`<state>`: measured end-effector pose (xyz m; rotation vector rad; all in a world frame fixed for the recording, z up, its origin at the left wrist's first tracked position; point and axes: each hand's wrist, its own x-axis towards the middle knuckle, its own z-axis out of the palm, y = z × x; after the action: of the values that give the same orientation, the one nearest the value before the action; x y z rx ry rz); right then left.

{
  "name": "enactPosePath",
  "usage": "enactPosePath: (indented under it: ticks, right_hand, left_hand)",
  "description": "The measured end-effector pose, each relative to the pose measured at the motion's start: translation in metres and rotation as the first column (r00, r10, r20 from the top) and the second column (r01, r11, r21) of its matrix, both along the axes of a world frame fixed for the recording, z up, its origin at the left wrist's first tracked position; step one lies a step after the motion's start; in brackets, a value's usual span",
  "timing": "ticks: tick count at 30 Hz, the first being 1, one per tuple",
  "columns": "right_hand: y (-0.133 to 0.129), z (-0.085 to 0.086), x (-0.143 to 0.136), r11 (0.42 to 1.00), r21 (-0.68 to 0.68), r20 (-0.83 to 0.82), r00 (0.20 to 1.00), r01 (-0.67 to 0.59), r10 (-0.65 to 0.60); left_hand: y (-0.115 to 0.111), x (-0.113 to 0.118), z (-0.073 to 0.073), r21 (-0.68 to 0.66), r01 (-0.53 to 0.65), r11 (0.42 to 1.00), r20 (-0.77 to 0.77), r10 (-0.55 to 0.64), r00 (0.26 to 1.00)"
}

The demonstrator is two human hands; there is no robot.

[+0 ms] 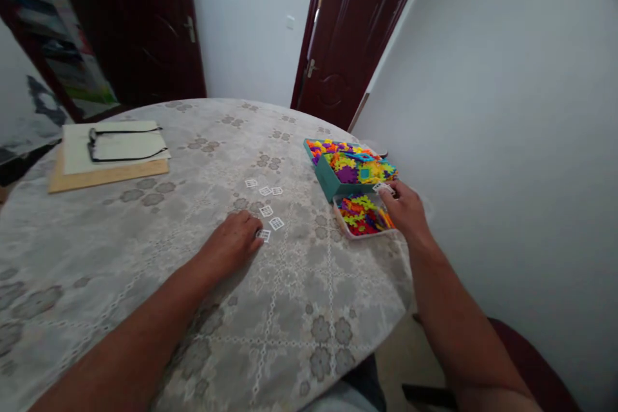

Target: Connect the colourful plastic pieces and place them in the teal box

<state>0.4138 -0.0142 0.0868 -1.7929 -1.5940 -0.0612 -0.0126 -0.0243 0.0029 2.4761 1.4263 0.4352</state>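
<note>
My left hand (235, 238) rests on the tablecloth with its fingers curled. A small white window-shaped lattice piece (264, 236) sits at its thumb and fingertips, partly covered by them. Several similar white lattice pieces (276, 224) lie loose on the cloth just beyond. Over on the right, my right hand (406, 206) pinches another white lattice piece (380, 187) above the rim of a clear plastic tub (355, 236). That tub holds colourful plastic gear-like pieces (360, 209). Behind it stands a teal box (328, 181) heaped with more of them.
A round table with a patterned grey cloth (299, 290) fills the view. Black glasses (128, 159) lie on papers and a tan board (111, 172) at the left. A white wall (502, 109) runs along the right, and dark red doors (347, 32) stand behind.
</note>
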Motion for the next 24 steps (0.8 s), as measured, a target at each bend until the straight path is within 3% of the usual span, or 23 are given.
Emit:
enactPosePath:
  ticks: [3,6,9,12,16,20,22,24]
  right_hand:
    - [0.008,-0.001,0.052,0.986,-0.004,0.081,0.983,0.167,-0.166]
    - [0.015,-0.004,0.088,0.972,-0.031,0.135,0.964,0.233,-0.227]
    - [0.018,-0.006,0.105,0.961,-0.061,0.137,0.956,0.271,-0.26]
    - [0.014,-0.009,0.102,0.955,0.007,0.077,0.952,0.298,-0.297]
    - [-0.003,-0.011,0.055,0.971,0.166,-0.018,0.985,0.172,-0.171]
    - [-0.028,-0.008,-0.031,0.976,0.093,-0.001,0.981,-0.195,0.195]
    - [-0.038,-0.007,-0.076,0.894,-0.036,0.023,0.894,-0.447,0.448]
    - [-0.039,-0.01,-0.116,0.753,-0.181,-0.008,0.767,-0.632,0.642]
  left_hand:
    - [0.005,-0.001,-0.005,0.0,-0.02,1.0,0.066,0.02,0.998]
    - [0.005,0.0,-0.005,-0.03,-0.034,0.999,0.097,0.037,0.995]
    - [0.004,-0.001,-0.002,-0.078,-0.031,0.996,0.097,0.039,0.995]
    - [0.005,-0.006,0.004,-0.105,-0.047,0.993,0.127,0.06,0.99]
    - [0.005,-0.016,0.016,-0.152,-0.081,0.985,0.189,0.109,0.976]
    - [0.002,-0.022,0.024,-0.21,-0.069,0.975,0.141,0.1,0.985]
    - [0.001,-0.021,0.024,-0.235,-0.087,0.968,0.122,0.118,0.986]
    - [0.001,-0.02,0.02,-0.248,-0.123,0.961,0.099,0.151,0.984]
